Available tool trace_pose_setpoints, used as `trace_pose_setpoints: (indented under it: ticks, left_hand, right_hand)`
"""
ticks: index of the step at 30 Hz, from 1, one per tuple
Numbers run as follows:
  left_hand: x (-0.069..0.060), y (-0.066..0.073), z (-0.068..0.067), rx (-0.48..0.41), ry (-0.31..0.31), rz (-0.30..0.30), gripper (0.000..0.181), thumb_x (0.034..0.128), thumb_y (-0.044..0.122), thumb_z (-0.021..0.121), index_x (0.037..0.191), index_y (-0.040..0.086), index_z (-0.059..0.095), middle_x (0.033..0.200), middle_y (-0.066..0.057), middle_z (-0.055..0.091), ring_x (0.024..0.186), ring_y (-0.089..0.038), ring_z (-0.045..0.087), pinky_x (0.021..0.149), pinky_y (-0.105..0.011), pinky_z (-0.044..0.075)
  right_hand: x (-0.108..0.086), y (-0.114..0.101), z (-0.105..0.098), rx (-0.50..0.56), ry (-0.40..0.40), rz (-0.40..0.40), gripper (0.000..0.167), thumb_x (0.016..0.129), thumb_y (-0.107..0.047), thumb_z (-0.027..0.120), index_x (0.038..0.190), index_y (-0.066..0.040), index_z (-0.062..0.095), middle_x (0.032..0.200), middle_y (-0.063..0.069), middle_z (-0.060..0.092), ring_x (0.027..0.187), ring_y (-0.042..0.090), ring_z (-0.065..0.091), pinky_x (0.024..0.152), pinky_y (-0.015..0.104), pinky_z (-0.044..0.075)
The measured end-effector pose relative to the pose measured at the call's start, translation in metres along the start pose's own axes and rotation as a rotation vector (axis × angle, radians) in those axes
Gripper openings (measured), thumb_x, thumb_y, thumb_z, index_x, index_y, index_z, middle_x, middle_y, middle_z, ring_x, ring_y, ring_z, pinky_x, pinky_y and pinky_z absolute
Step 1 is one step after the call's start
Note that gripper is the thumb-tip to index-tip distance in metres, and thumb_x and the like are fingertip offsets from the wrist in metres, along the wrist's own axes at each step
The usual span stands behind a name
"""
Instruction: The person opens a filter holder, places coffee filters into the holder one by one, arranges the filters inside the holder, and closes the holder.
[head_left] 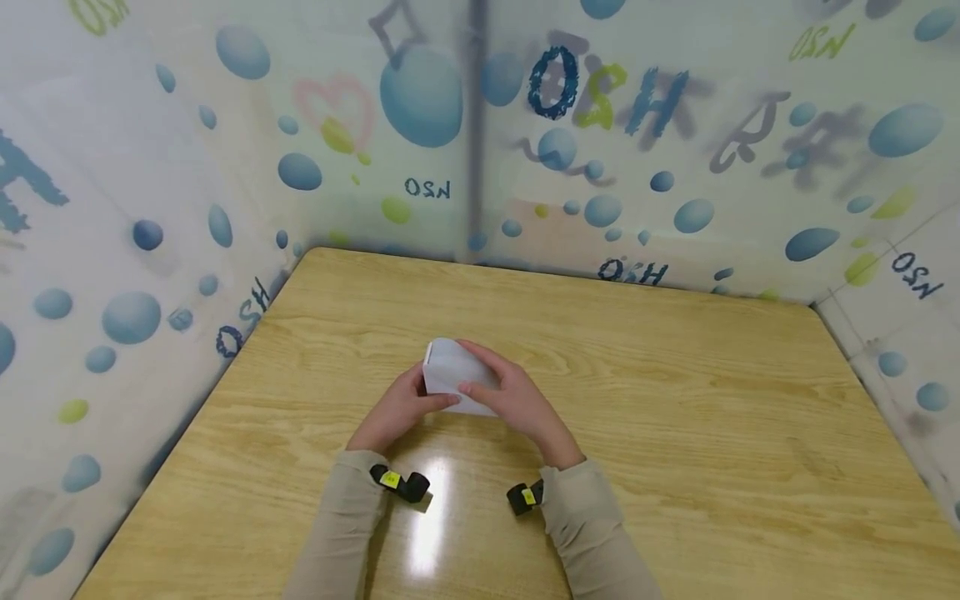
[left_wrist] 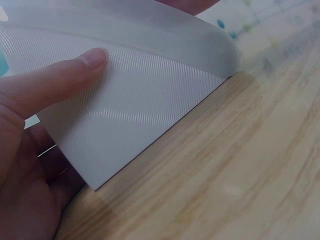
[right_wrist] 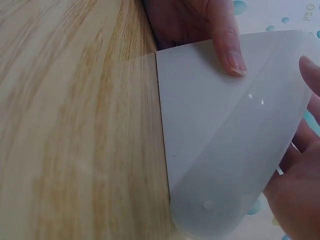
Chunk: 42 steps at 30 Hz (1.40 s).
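A white, box-like object (head_left: 450,367) stands on the table, held between both hands. Its exact kind cannot be told. In the left wrist view, its near face (left_wrist: 140,110) is finely ribbed, with a smooth, greyish, rounded face above. My left hand (head_left: 401,406) grips the left end, thumb laid on the ribbed face and fingers behind. From the right, my right hand (head_left: 521,402) holds it with the thumb on top and fingers over the far side. In the right wrist view the object's lower edge (right_wrist: 167,150) meets the tabletop; parts of the right fingers are hidden.
A light wood-grain table (head_left: 675,400) spreads around the hands. Patterned white walls (head_left: 337,192) with blue drops and letters rise behind and at both sides. Black wrist cameras (head_left: 411,486) sit on the sleeves, and a bright reflection lies on the tabletop in front.
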<state>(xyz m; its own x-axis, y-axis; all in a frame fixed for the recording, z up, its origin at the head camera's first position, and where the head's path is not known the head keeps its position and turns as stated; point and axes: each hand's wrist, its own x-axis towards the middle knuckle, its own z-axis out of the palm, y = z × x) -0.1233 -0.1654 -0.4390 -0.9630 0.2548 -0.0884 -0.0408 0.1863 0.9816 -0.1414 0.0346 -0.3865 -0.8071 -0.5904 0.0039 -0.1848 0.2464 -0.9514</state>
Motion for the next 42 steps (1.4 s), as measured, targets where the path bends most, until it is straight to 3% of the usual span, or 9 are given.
trace_pose_setpoints:
  ticks: [7,10,14,19,24,32,37,42]
  left_hand:
    - [0.002,-0.002,-0.001,0.003,0.003,0.005,0.056,0.0801,0.024,0.068,0.129,0.018,0.042,0.116,-0.004,0.054,0.103,-0.019,0.052,0.083,-0.035,0.043]
    - [0.006,-0.011,-0.002,-0.008,0.017,0.019,0.057,0.0792,0.024,0.069,0.129,0.019,0.042,0.116,-0.004,0.054,0.102,-0.02,0.051,0.082,-0.036,0.043]
    - [0.013,-0.027,-0.003,0.004,0.046,0.047,0.058,0.0767,0.029,0.07,0.127,0.023,0.043,0.114,-0.004,0.054,0.1,-0.02,0.053,0.081,-0.036,0.044]
    - [0.017,-0.033,0.0,0.048,0.106,0.087,0.061,0.0751,0.033,0.071,0.127,0.023,0.041,0.113,-0.003,0.054,0.1,-0.019,0.054,0.079,-0.034,0.046]
    - [0.015,-0.028,0.001,0.061,0.132,0.069,0.058,0.0773,0.027,0.07,0.127,0.019,0.04,0.117,-0.004,0.051,0.106,-0.019,0.051,0.083,-0.033,0.044]
    - [0.007,-0.002,0.004,0.091,0.133,0.07,0.052,0.0825,0.012,0.065,0.128,0.01,0.039,0.119,-0.009,0.051,0.107,-0.022,0.051,0.084,-0.033,0.044]
    - [0.006,-0.001,0.0,0.12,0.149,0.055,0.051,0.0828,0.012,0.064,0.127,0.01,0.039,0.118,-0.009,0.051,0.105,-0.021,0.051,0.085,-0.036,0.043]
    - [0.003,-0.001,-0.001,0.094,0.142,0.058,0.053,0.0837,0.011,0.063,0.129,0.009,0.036,0.121,-0.01,0.049,0.109,-0.022,0.048,0.089,-0.038,0.04]
  right_hand:
    - [0.001,-0.001,0.0,-0.042,-0.002,-0.011,0.05,0.09,-0.023,0.055,0.136,-0.024,0.036,0.138,0.001,0.036,0.117,0.021,0.04,0.09,0.043,0.037]
    - [0.003,0.003,0.001,-0.06,-0.005,-0.029,0.051,0.09,-0.022,0.055,0.137,-0.024,0.036,0.139,0.002,0.035,0.118,0.022,0.039,0.09,0.044,0.037]
    - [0.01,0.02,0.002,-0.093,0.015,-0.032,0.051,0.089,-0.028,0.055,0.136,-0.032,0.035,0.139,-0.002,0.034,0.12,0.022,0.038,0.091,0.046,0.036]
    - [0.014,0.034,0.001,-0.177,0.067,-0.04,0.052,0.087,-0.035,0.055,0.133,-0.045,0.032,0.137,-0.008,0.035,0.119,0.016,0.038,0.091,0.045,0.036]
    - [0.014,0.035,-0.002,-0.209,0.093,-0.06,0.051,0.088,-0.035,0.055,0.132,-0.045,0.032,0.135,-0.006,0.038,0.117,0.017,0.039,0.091,0.045,0.035]
    - [0.017,0.038,-0.005,-0.234,0.129,-0.032,0.052,0.086,-0.043,0.053,0.134,-0.042,0.031,0.136,-0.009,0.035,0.118,0.014,0.037,0.094,0.043,0.034]
    - [0.02,0.037,-0.003,-0.23,0.13,-0.021,0.05,0.086,-0.045,0.052,0.132,-0.041,0.034,0.136,-0.009,0.036,0.118,0.014,0.038,0.094,0.043,0.034]
    - [0.02,0.039,-0.004,-0.234,0.129,-0.02,0.052,0.086,-0.046,0.052,0.134,-0.039,0.033,0.135,-0.013,0.037,0.12,0.012,0.036,0.096,0.042,0.032]
